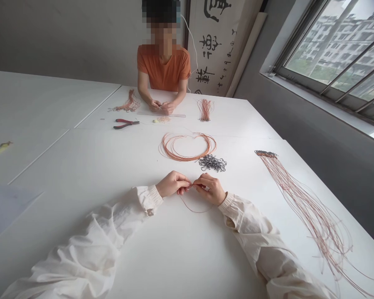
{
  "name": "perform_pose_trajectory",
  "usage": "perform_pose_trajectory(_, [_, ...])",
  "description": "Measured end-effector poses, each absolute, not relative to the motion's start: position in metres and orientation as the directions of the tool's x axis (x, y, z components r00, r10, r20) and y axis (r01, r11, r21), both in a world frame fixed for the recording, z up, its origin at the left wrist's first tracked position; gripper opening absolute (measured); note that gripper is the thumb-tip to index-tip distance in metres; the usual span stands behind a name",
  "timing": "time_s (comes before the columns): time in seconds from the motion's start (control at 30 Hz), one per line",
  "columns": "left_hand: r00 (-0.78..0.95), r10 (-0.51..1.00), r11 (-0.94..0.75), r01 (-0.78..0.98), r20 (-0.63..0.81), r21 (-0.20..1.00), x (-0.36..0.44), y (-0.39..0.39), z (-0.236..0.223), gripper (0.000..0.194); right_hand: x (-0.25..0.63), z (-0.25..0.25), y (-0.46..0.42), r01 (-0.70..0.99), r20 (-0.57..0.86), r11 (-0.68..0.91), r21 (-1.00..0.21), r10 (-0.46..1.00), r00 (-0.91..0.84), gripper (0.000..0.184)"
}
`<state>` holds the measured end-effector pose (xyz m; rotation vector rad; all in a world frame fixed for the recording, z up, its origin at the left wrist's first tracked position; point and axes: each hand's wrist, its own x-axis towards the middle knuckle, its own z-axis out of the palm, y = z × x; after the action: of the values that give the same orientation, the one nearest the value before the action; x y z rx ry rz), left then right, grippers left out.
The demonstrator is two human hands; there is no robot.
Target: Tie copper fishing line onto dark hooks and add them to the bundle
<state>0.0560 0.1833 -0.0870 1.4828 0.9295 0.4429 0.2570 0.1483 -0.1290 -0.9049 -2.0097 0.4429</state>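
Near table edge: bare white tabletop [174,265] under and between both arms, open room on all sides of the forearms; white gathered sleeves [81,253] lie across it, cuffs at the wrists.

Grip: left hand [173,185] and right hand [209,189] meet at centre, fingertips [187,181] pressed together, pinching from both sides; fingers curled, not spread.

Held: thin copper wire [195,209] runs from the pinch and sags in a shallow loop toward the near side, just above the tabletop. Pinched end partly hidden by the fingers.

Right side: long bundle of wires [311,211] fans from dark tips [266,153] toward the lower right corner, well apart from the right hand, close along the table's right edge.

Just ahead: pile of black wire hooks [212,163] near the right hand, touching the rim of a copper wire coil [187,147]; narrow room between these and the hands.

Far end: red-handled pliers [126,123], clear ruler [161,114], two wire bunches [127,104] [205,109].

Co-worker: person in orange T-shirt [163,68] across the table, both hands [160,106] together near the ruler, at the far edge.

Beyond: window [330,54] on the right, calligraphy scroll [215,45] on the wall.
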Motion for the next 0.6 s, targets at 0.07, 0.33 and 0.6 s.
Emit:
perform_pose_trajectory(0.07, [0.6,0.754,0.115,0.281,-0.268,0.953,0.0557,0.1843,-0.0878,0.022,0.2569,-0.1286,0.148,0.432,0.56,0.67,-0.604,0.742,-0.368,0.018])
perform_pose_trajectory(0.33, [0.61,0.758,0.065,0.279,-0.229,0.958,0.0545,0.1841,-0.0892,0.022,0.2579,-0.1292,0.1493,0.411,0.549,0.666,-0.623,0.746,-0.377,0.017])
perform_pose_trajectory(0.6, [0.548,0.828,-0.053,0.285,-0.117,0.957,0.0552,0.1811,-0.0905,0.024,0.2594,-0.1296,0.1496,0.377,0.496,0.591,-0.714,0.806,-0.323,0.014])
